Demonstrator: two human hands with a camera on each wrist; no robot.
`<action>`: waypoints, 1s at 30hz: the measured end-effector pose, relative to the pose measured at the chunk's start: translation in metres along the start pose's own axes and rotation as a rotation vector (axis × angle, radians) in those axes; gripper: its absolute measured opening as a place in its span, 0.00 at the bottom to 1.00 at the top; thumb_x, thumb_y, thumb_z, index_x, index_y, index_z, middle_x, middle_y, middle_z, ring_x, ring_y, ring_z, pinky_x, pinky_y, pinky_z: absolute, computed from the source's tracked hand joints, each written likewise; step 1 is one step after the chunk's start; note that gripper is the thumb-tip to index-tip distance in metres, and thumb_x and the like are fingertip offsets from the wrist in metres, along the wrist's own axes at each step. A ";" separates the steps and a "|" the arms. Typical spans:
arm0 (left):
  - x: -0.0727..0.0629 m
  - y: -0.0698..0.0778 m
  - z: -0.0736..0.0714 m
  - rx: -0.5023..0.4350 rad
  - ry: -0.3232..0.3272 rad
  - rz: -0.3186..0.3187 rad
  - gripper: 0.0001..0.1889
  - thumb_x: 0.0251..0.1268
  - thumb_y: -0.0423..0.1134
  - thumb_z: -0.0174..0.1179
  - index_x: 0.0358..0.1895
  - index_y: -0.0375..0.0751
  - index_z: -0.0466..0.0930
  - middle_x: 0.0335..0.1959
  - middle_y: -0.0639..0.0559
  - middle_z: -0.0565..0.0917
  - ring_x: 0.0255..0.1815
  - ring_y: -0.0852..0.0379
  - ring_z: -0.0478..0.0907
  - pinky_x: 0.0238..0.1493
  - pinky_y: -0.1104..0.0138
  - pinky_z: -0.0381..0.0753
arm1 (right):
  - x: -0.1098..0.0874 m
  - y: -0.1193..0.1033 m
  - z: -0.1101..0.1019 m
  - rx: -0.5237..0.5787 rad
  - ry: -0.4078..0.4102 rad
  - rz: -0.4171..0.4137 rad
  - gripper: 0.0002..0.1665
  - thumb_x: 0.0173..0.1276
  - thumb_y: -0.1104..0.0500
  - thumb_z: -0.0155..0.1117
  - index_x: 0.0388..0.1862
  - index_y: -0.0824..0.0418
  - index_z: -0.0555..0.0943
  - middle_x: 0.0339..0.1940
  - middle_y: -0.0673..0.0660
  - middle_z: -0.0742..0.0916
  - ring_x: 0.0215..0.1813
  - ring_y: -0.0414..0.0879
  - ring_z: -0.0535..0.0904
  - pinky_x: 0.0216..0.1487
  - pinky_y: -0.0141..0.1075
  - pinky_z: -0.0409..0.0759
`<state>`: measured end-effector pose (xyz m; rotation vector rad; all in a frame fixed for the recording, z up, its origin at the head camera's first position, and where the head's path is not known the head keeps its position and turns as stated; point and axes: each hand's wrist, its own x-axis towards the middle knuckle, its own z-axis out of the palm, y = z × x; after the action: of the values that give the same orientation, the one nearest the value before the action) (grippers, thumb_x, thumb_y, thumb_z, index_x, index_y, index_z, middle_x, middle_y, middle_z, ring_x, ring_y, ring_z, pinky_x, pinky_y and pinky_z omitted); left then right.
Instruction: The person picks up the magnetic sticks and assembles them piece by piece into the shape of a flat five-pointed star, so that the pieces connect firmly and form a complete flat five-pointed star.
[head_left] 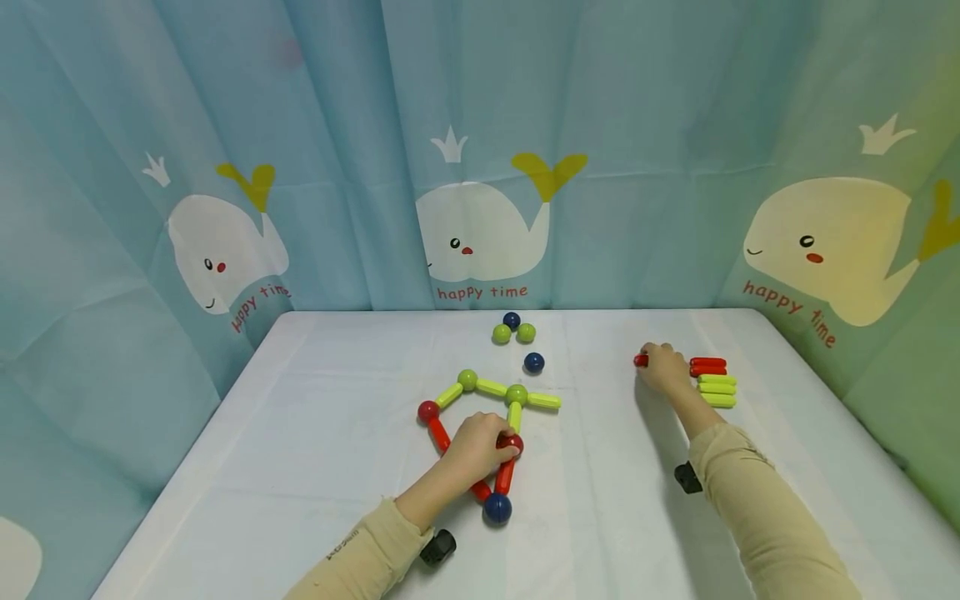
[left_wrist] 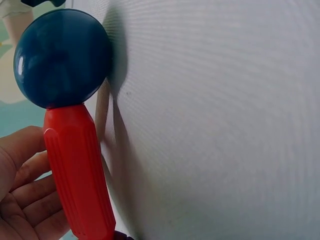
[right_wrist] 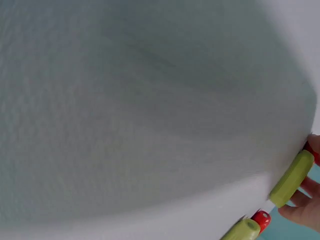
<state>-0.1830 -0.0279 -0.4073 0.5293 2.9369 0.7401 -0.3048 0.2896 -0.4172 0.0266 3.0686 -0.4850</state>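
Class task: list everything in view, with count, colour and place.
Flat table: one, white, beneath.
Whale-printed fabric curtain: one, light blue, behind.
Glossy round joined balls: five visible; two red, two green, one blue; central figure.
Ridged plastic-looking joined rods: four green, red ones partly hidden; same figure.
Loose balls: four; two green, two blue; far centre.
Loose rods: five; two red, three green; right side.
Held rod: one, red, right hand.
Sleeves: two, beige, arms.
Wrist devices: two, black, at the wrists.
Left hand: one, bare, pinching a red ball.
Right hand: one, bare, pinching the held rod.
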 end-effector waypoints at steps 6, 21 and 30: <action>0.001 -0.001 0.002 -0.006 0.002 0.018 0.12 0.55 0.40 0.67 0.41 0.40 0.86 0.36 0.51 0.86 0.38 0.55 0.77 0.42 0.67 0.75 | 0.001 0.005 0.003 0.017 0.117 -0.070 0.14 0.60 0.71 0.58 0.45 0.77 0.75 0.40 0.76 0.78 0.42 0.69 0.75 0.46 0.58 0.73; 0.002 -0.005 0.002 -0.011 -0.004 0.007 0.11 0.55 0.41 0.68 0.40 0.40 0.86 0.36 0.51 0.86 0.37 0.56 0.77 0.41 0.68 0.75 | -0.001 -0.010 -0.002 0.199 0.186 -0.123 0.16 0.64 0.71 0.57 0.50 0.77 0.73 0.43 0.76 0.79 0.43 0.65 0.73 0.51 0.56 0.74; 0.004 -0.007 0.002 -0.069 -0.005 0.021 0.12 0.54 0.40 0.68 0.40 0.39 0.86 0.35 0.51 0.87 0.35 0.58 0.79 0.38 0.70 0.76 | -0.012 -0.028 -0.009 0.318 0.217 -0.203 0.17 0.67 0.64 0.59 0.50 0.74 0.74 0.46 0.75 0.81 0.46 0.66 0.76 0.49 0.55 0.75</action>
<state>-0.1884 -0.0316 -0.4124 0.5560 2.8931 0.8369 -0.2933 0.2659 -0.3993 -0.2410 3.1796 -1.0421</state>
